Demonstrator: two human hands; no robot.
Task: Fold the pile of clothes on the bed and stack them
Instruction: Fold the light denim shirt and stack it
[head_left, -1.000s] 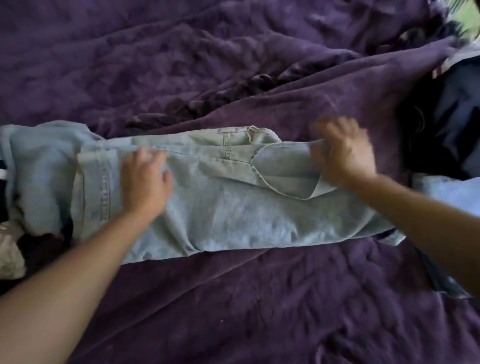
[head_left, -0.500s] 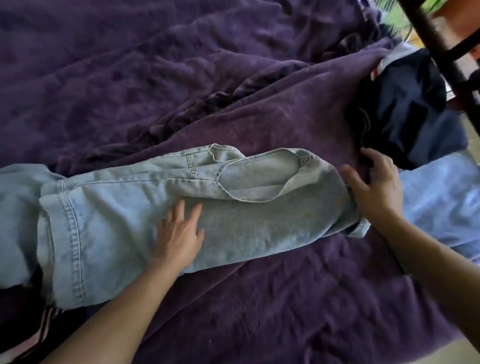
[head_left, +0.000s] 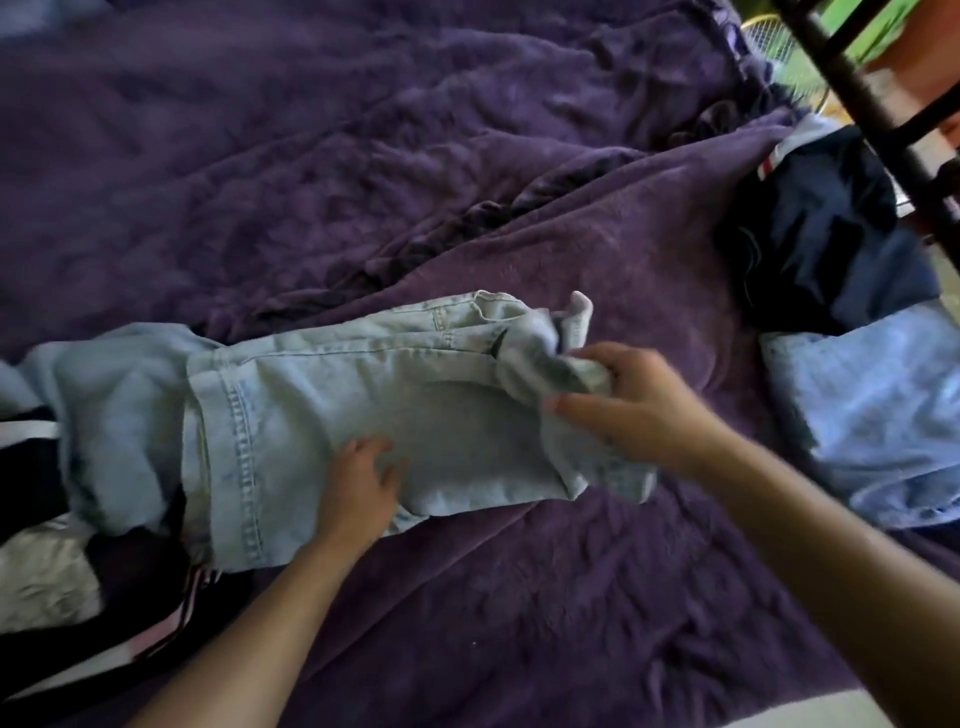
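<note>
Pale blue jeans (head_left: 322, 410) lie lengthwise across the purple blanket (head_left: 363, 171), folded leg on leg. My left hand (head_left: 361, 488) presses flat on their lower middle, fingers spread. My right hand (head_left: 623, 405) grips the bunched waist end at the right and lifts it off the bed. A folded stack sits at the right: dark navy clothes (head_left: 826, 228) behind a light blue garment (head_left: 883, 405). Unfolded dark and white clothes (head_left: 57, 551) lie at the left edge, partly under the jeans.
A dark wooden frame (head_left: 883, 98) crosses the top right corner, with a yellow-green wire basket (head_left: 779, 52) behind it. The blanket is rumpled with a ridge (head_left: 467, 228) running behind the jeans. The bed's near edge (head_left: 810, 717) shows at the bottom right.
My right hand went from lying beside the waist end to gripping it and pulling it up and leftward. My left hand slid lower on the jeans. The camera view shifted right.
</note>
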